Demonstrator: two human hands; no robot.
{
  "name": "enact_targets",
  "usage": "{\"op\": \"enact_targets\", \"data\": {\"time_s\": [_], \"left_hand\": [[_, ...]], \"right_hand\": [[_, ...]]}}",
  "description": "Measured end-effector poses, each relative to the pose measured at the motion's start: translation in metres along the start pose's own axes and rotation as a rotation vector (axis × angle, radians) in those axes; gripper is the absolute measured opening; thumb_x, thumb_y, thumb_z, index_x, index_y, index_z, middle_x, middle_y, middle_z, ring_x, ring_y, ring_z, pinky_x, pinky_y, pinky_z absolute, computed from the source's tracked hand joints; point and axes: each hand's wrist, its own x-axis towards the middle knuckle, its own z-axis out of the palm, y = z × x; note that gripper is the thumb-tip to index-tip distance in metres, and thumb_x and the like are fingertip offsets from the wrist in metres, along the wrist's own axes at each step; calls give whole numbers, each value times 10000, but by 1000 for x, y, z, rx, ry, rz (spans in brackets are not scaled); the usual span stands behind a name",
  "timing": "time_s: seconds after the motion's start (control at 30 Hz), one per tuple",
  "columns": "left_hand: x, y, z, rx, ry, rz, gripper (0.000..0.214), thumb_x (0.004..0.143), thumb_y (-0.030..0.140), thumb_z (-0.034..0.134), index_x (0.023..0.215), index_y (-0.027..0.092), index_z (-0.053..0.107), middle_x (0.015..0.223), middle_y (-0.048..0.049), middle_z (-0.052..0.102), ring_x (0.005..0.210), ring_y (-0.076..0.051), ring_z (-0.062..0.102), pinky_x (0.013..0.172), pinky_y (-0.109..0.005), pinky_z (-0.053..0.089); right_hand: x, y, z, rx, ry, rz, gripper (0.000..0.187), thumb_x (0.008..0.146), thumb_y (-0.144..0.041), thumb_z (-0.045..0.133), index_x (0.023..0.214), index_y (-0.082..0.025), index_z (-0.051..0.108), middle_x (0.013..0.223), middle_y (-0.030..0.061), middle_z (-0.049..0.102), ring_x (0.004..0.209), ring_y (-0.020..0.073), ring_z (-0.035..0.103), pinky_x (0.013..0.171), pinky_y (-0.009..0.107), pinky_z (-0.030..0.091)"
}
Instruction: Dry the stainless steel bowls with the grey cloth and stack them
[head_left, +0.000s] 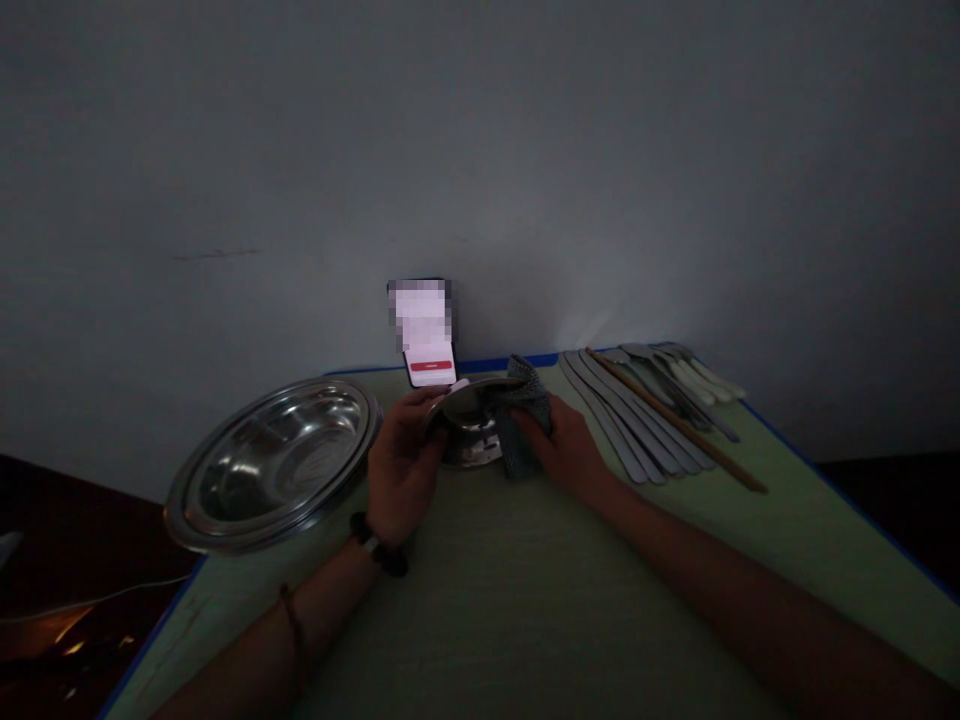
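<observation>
The left hand [405, 465] grips a tilted metal bowl [471, 455] over the green table [487, 610]; the right hand [566, 445] clasps a grey cloth [523, 435] against its rim. Nested metal basins [285, 465] sit leftward; behind, a lit phone [429, 350] leans.

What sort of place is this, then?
Probably a room in a home, perhaps used for kitchen chores. What suggests it: metal basins, a row of utensils, and a cloth held against a metal bowl.

The left hand [403, 468] grips a metal bowl [470, 448], the right hand [568, 450] a grey cloth [517, 448].
</observation>
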Motion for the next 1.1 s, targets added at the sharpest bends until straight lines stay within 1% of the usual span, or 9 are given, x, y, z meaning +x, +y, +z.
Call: {"op": "enact_targets", "data": {"time_s": [0.1, 0.2, 0.27, 0.43, 0.53, 0.63, 0.77, 0.87, 1.1], "left_hand": [[-1, 0, 1, 3, -23, 14, 269, 780, 103, 620, 999, 249, 564, 1204, -42, 561, 1110, -218, 566, 936, -449, 484], [-3, 1, 3, 32, -75, 57, 329, 796, 97, 596, 1073, 266, 540, 1199, -45, 536, 1121, -205, 547, 917, -412, 500], [-4, 3, 4, 112, -94, 94, 372, 823, 102, 560, 1143, 286, 510, 1208, -49, 517, 1139, -204, 523, 915, -409, 503], [-6, 7, 3, 379, -125, 215, 525, 867, 110, 480, 1327, 353, 404, 1394, -52, 376, 1291, -250, 386, 1048, -532, 378], [-6, 9, 3, 406, -193, 231, 515, 882, 105, 452, 1326, 365, 427, 1420, -34, 378, 1301, -232, 388, 1037, -491, 415], [-4, 8, 3, 372, -250, 184, 472, 908, 118, 415, 1315, 353, 457, 1422, -29, 415, 1294, -215, 410, 1054, -477, 401], [-1, 4, 1, 321, -173, 95, 416, 927, 158, 408, 1292, 343, 484, 1393, -23, 472, 1285, -206, 434, 1073, -490, 366], [1, 1, 0, 298, -136, 36, 385, 930, 198, 424, 1286, 328, 492, 1376, -23, 502, 1287, -207, 437, 1085, -497, 340], [1, -6, -1, 147, -142, -102, 379, 933, 244, 428, 1301, 329, 465, 1339, -41, 531, 1245, -212, 481, 1062, -489, 368]], "right_hand": [[0, 1, 0, 7, 18, 6, 178, 870, -331, 479, 910, -190, 579, 876, 80, 652, 822, 217, 596, 756, 380, 467], [-1, 2, -1, 29, 69, 9, 172, 859, -297, 476, 952, -184, 568, 903, 92, 649, 846, 224, 596, 760, 394, 475], [-2, 1, -2, 35, 104, -37, 180, 850, -254, 467, 994, -189, 554, 948, 99, 644, 887, 229, 592, 774, 407, 478], [-3, -1, -2, 39, 90, -202, 365, 813, -140, 420, 1160, -226, 495, 1106, 98, 606, 1001, 229, 561, 849, 450, 462], [-3, -1, -2, 44, 85, -197, 392, 798, -134, 416, 1166, -244, 497, 1119, 89, 602, 1021, 231, 558, 871, 466, 456], [-2, 0, -2, 35, 102, -156, 338, 821, -172, 429, 1142, -236, 512, 1096, 98, 610, 1016, 237, 563, 886, 468, 449], [0, 4, 1, 8, 51, -88, 204, 860, -242, 432, 1011, -192, 559, 1005, 117, 634, 949, 246, 581, 829, 444, 467], [1, 5, 2, -11, -2, -32, 179, 869, -258, 434, 941, -174, 574, 943, 119, 646, 899, 241, 594, 793, 412, 471], [2, 7, 2, 40, -26, 42, 179, 874, -282, 446, 976, -195, 566, 958, 93, 655, 909, 230, 601, 818, 409, 462]]}}
